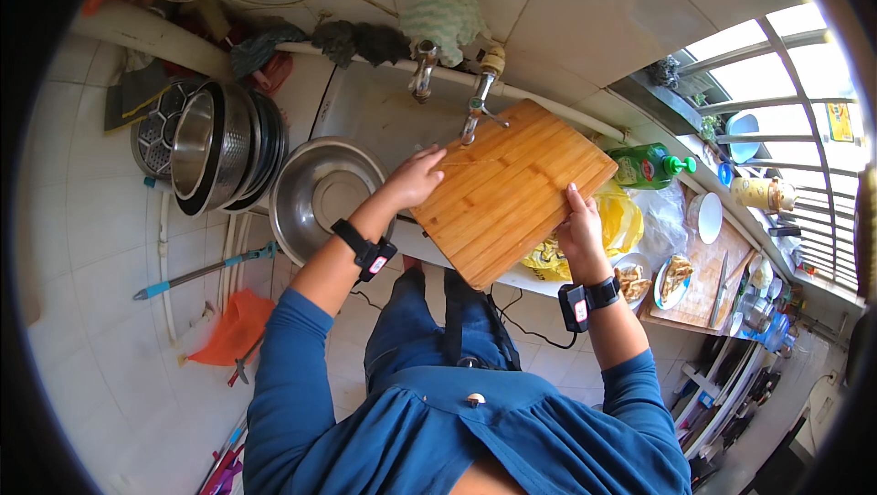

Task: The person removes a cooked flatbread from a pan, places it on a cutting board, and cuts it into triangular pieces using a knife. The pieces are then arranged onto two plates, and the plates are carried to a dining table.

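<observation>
A wooden cutting board (514,187) is tilted over the right part of the sink (370,101), under a chrome faucet (474,108). My right hand (582,228) grips its lower right edge, thumb on top and the fingers mostly hidden beneath. At the board's left edge is my left hand (416,176), its fingers extended and close together; whether it holds the edge or only touches it is unclear. A wide stainless steel basin (329,193) stands left of the board, beside my left forearm.
Right of the board are a green pump bottle (647,166), yellow plastic bags (620,217), plates of food (675,281), a white bowl (706,217) and a knife (719,289) on another board. Metal pots and basins (219,146) hang or stand at left. A second faucet (423,74) projects over the sink.
</observation>
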